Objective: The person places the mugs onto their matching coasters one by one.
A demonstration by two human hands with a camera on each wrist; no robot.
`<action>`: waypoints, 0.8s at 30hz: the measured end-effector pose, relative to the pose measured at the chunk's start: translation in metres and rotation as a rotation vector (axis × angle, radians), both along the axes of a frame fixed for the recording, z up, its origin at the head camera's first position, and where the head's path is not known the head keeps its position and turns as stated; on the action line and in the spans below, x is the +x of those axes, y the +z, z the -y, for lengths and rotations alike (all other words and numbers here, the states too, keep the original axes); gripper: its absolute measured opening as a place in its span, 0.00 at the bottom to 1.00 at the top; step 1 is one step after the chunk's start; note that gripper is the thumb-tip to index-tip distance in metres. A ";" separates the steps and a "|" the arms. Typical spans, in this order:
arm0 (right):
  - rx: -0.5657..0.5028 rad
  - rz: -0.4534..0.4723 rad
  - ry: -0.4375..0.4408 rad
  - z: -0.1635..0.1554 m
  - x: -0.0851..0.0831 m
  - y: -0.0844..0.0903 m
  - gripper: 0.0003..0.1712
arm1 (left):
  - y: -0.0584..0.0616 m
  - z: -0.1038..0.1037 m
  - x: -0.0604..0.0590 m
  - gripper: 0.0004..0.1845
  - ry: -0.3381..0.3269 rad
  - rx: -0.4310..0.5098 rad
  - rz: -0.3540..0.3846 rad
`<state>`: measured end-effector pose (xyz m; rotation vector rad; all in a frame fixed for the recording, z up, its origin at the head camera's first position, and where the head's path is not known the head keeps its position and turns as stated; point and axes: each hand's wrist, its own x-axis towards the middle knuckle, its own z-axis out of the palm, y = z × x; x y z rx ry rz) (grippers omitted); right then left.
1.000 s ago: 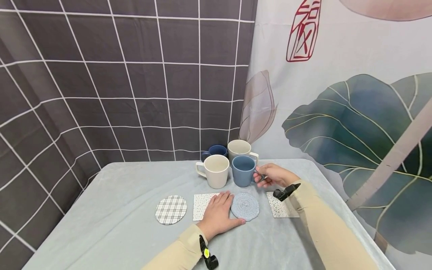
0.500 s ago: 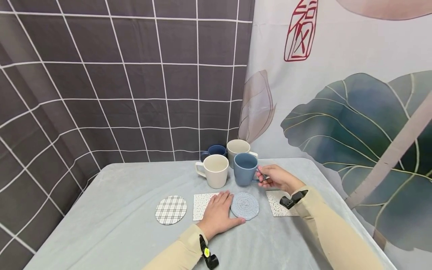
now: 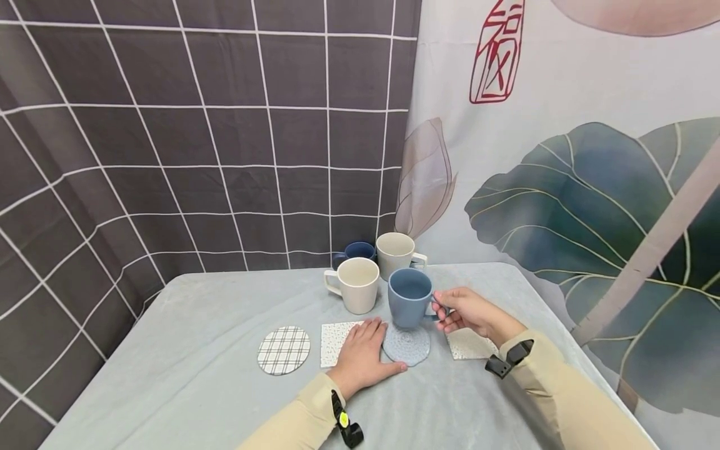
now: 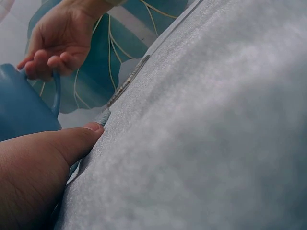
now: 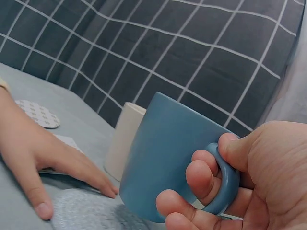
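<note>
My right hand point(image 3: 469, 310) grips the handle of a blue mug point(image 3: 409, 303), its fingers hooked through the loop in the right wrist view. The mug's base hangs over the far part of a round light-blue knitted coaster point(image 3: 407, 351); a shadow lies beneath it in the right wrist view. Flat on the table, my left hand point(image 3: 364, 360) has its fingers spread and covers part of a square speckled coaster point(image 3: 333, 342). Its thumb lies along the knitted coaster's near edge; in the left wrist view the thumb point(image 4: 79, 143) touches that edge.
A cream mug point(image 3: 359, 286) stands just left of the blue one. Behind are another cream mug point(image 3: 394, 256) and a dark-blue mug point(image 3: 359, 251). A round plaid coaster point(image 3: 284, 350) lies left, a second speckled coaster point(image 3: 467, 345) right, partly under the right forearm.
The right hand has lifted the blue mug off the table and brought it nearer, over the knitted coaster. My left hand has stayed in place.
</note>
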<state>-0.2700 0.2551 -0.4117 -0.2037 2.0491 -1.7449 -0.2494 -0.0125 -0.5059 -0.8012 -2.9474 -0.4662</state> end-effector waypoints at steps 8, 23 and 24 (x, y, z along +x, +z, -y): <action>-0.028 -0.001 0.033 -0.001 0.018 -0.003 0.19 | 0.001 -0.001 -0.001 0.53 -0.006 0.000 -0.002; -0.031 0.020 0.036 0.002 0.033 -0.017 0.20 | 0.000 0.000 -0.001 0.53 -0.015 0.038 -0.015; -0.027 0.024 0.033 0.002 0.033 -0.018 0.20 | 0.000 0.000 -0.001 0.53 -0.014 0.042 -0.014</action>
